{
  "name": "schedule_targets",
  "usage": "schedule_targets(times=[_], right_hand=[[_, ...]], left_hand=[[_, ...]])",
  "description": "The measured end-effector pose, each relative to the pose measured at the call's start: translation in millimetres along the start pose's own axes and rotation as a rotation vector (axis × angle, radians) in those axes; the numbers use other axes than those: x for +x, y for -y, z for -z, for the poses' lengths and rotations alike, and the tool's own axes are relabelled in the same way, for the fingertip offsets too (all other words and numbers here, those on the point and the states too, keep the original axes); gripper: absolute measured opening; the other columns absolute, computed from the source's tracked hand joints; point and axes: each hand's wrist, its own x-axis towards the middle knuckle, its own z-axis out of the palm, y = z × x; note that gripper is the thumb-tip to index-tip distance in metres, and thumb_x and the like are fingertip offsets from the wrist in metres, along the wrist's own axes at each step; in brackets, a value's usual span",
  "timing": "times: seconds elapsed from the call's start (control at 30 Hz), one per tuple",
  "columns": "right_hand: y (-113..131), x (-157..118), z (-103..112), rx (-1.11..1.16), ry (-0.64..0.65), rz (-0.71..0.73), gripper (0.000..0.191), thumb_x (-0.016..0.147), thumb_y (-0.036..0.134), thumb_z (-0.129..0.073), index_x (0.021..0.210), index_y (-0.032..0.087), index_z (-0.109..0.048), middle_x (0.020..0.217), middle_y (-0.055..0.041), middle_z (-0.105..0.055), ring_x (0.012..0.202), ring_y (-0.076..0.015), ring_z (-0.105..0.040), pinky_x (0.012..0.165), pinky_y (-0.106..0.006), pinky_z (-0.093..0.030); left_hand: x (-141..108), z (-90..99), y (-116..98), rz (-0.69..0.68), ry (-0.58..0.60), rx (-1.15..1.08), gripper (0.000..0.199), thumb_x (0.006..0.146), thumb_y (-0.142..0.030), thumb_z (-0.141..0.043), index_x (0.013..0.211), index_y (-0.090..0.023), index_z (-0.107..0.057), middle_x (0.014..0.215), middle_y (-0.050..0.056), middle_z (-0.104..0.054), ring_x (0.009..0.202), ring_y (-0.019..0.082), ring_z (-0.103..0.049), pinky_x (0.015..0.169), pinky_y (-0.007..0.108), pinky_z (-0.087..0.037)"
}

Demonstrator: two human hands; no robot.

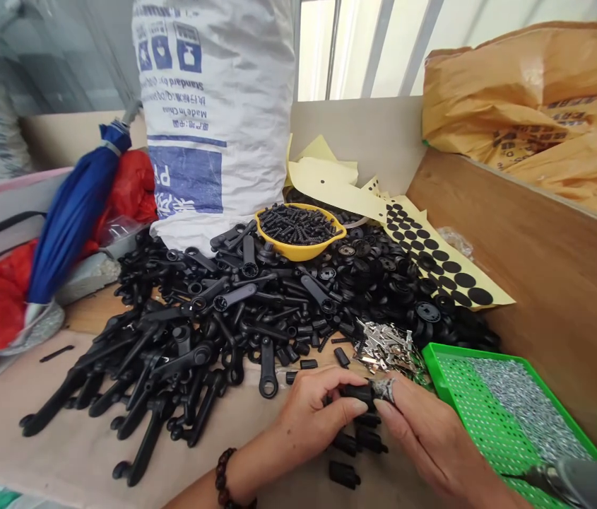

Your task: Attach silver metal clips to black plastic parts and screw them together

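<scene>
- Nearest, at least 4 small black cylinders [343,474] with narrow prongs lie below the hands; they look like finished pieces, though that is a judgement.
- At the lower right, a grey tool [595,482] with a dark, thin tip juts over the tray.
- Left hand [311,413], a beaded bracelet [221,478] at its wrist: the grip is clamped on 1 black piece [356,392], pinched between thumb and fingers above the desk [65,456].
- Right hand [433,428], a fingertip wrapped in something greyish: its grip is at the piece's far end, thumb and finger close together; whether it holds anything, I cannot tell.
- Just right, a green tray [432,362] holds small silvery parts [534,403].
- Just beyond the hands are loose cylinders [309,364] and a heap of metal clips [386,345], seemingly unused.
- Farther off, heaped crank-like arms [171,367], round black discs [383,272] and a yellow bowl [301,252] of ribbed pieces suggest far more is left than done.
- Behind stands a white sack [256,106].
</scene>
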Motion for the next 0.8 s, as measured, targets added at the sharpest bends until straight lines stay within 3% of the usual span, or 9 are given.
schedule_targets(times=[0.13, 0.27, 0.37, 0.5, 0.6, 0.8], right_hand=[[-5, -5, -6, -0.016, -0.025, -0.002, 0.024, 0.095, 0.023, -0.036, 0.075, 0.023, -0.049, 0.073, -0.0024, -0.055, 0.068, -0.0168, -0.054, 0.067, -0.029, -0.045], [-6, -7, -7, -0.001, -0.021, -0.018, 0.021, 0.095, 0.024, -0.036, 0.081, 0.023, -0.051, 0.077, -0.0029, -0.057, 0.070, -0.0172, -0.055, 0.069, -0.029, -0.046], [-3, -5, -4, 0.009, -0.015, -0.037, 0.018, 0.095, 0.025, -0.037, 0.085, 0.023, -0.052, 0.081, -0.0034, -0.059, 0.073, -0.0170, -0.057, 0.066, -0.028, -0.045], [3, -2, -2, 0.030, -0.033, -0.038, 0.023, 0.095, 0.023, -0.037, 0.076, 0.022, -0.050, 0.071, -0.0019, -0.057, 0.064, -0.0150, -0.056, 0.059, -0.026, -0.045], [7, -2, -2, 0.125, -0.014, -0.135, 0.027, 0.096, 0.026, -0.035, 0.074, 0.023, -0.050, 0.066, -0.0005, -0.058, 0.057, -0.0141, -0.055, 0.054, -0.024, -0.045], [6, -12, -5, 0.230, 0.011, -0.361, 0.029, 0.093, 0.043, -0.042, 0.075, 0.024, -0.055, 0.071, -0.0021, -0.064, 0.066, -0.0190, -0.060, 0.057, -0.025, -0.049]], left_hand=[[0, 0.0, -3, -0.067, 0.000, 0.049, 0.020, 0.078, -0.014, -0.063, 0.097, -0.012, -0.071, 0.086, 0.007, -0.070, 0.077, 0.019, -0.061, 0.071, 0.026, -0.045], [0, 0.4, -3, -0.084, -0.005, 0.062, 0.020, 0.078, -0.010, -0.064, 0.096, -0.011, -0.071, 0.084, 0.007, -0.070, 0.075, 0.018, -0.062, 0.069, 0.024, -0.045], [0, 0.1, -3, -0.101, -0.015, 0.079, 0.018, 0.077, -0.008, -0.065, 0.094, -0.010, -0.072, 0.081, 0.006, -0.070, 0.072, 0.017, -0.061, 0.066, 0.022, -0.045], [0, -1.0, -4, -0.169, -0.012, 0.104, 0.019, 0.077, -0.006, -0.066, 0.095, -0.008, -0.071, 0.087, 0.008, -0.071, 0.072, 0.016, -0.062, 0.067, 0.023, -0.047], [-1, -1.2, -4, -0.248, -0.019, 0.137, 0.018, 0.080, -0.007, -0.062, 0.097, -0.008, -0.069, 0.089, 0.010, -0.071, 0.077, 0.018, -0.063, 0.071, 0.025, -0.049], [-3, -1.6, 6, -0.539, -0.059, 0.268, 0.017, 0.087, -0.010, -0.052, 0.100, -0.007, -0.063, 0.091, 0.014, -0.069, 0.084, 0.020, -0.062, 0.076, 0.031, -0.050]])
